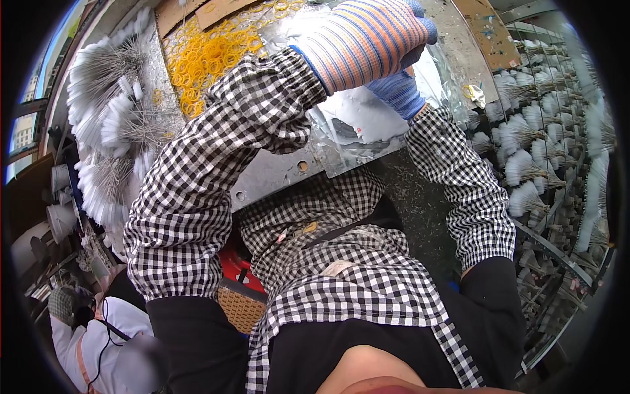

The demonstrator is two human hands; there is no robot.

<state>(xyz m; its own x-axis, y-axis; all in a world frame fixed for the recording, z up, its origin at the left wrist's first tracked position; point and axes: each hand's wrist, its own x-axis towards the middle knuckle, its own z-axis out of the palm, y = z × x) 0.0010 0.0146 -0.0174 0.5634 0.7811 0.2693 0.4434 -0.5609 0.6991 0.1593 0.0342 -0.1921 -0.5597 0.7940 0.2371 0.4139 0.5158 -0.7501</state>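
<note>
My left hand (367,46), in an orange, blue and white striped knitted glove, reaches over the far part of the metal worktable (275,176). Its fingers curl closed at the right end; whatever they hold is hidden. Just below and behind it is my right hand (398,96) in a blue glove, close to the left one. The left hand covers most of its fingers. Beneath both hands lies a white, crumpled-looking sheet or heap (357,118) on the table. Yellow rubber rings (210,56) are piled left of my left sleeve.
Bundles of white-bristled wire brushes (108,121) line the left side. More brushes fill a rack (535,154) on the right. Cardboard (485,29) lies at the far right of the table, near a small crumpled wrapper (474,95). Another person (108,341) is at lower left.
</note>
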